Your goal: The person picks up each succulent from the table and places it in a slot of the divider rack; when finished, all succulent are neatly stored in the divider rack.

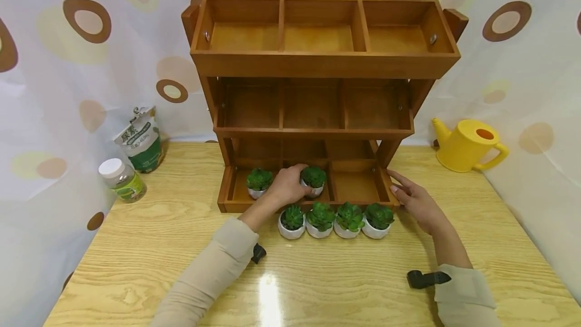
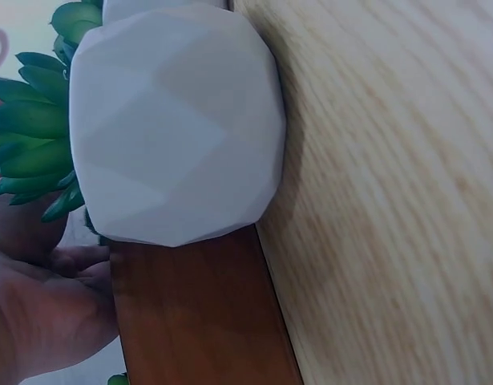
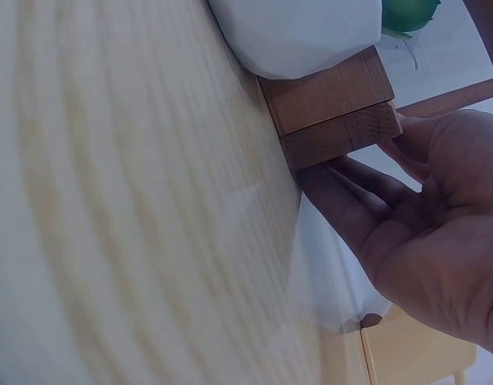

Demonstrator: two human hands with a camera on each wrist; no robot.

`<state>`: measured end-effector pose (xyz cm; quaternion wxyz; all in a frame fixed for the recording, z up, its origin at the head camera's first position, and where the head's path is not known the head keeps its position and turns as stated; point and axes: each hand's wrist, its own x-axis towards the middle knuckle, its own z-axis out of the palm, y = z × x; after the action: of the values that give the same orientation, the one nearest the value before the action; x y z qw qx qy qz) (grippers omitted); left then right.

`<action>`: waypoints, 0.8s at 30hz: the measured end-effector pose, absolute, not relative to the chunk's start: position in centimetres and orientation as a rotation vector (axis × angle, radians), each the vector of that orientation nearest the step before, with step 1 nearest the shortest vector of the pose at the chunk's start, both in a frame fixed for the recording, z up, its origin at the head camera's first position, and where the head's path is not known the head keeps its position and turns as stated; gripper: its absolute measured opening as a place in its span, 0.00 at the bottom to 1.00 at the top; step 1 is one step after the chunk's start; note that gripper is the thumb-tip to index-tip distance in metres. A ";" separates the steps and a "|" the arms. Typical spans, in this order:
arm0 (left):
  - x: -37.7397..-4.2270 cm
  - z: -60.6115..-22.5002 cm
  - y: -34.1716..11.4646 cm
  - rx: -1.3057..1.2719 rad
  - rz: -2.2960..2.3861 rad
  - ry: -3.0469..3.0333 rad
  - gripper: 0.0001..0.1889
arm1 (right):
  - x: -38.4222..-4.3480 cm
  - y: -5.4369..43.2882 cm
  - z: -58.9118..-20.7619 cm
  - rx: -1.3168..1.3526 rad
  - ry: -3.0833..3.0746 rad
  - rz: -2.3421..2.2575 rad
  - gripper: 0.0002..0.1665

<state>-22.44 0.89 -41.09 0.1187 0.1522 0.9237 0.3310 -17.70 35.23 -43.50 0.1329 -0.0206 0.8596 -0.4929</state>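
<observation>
My left fingers [image 1: 296,168] cover part of the held pot [image 1: 318,191]; can't tell if its base touches the shelf [image 1: 313,67]. Left wrist view: a nearer white pot [image 2: 178,128] hides my fingertips, another pot [image 2: 130,6] cut by top edge. Wrist behind my right fingers [image 3: 342,204] runs off right; watering can [image 3: 414,353] cropped below. Bag [image 1: 142,140] small print, jar [image 1: 129,188] label: too small to read.

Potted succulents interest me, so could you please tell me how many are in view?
6: one succulent in the bottom left compartment of the shelf, a second succulent gripped by the left hand at the middle one, four others lined up on the table in front.
</observation>
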 end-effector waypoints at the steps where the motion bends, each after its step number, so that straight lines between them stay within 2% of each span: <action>1: -22.4 -41.1 0.9 0.434 0.980 2.701 0.36 | -17.7 35.2 -43.5 -0.064 2.496 -1.429 0.35; 13: -21.2 -40.1 -2.5 0.567 1.234 2.639 0.38 | -18.1 35.3 -43.6 -0.058 2.501 -1.425 0.35; 24: -16.8 -39.3 -7.5 0.505 1.253 2.689 0.42 | -17.8 35.2 -43.7 -0.039 2.499 -1.418 0.35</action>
<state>-16.81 -7.45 -39.34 0.0660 0.1675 0.8916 0.4154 -17.75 35.23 -43.69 0.1337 -0.0134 0.8619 -0.4889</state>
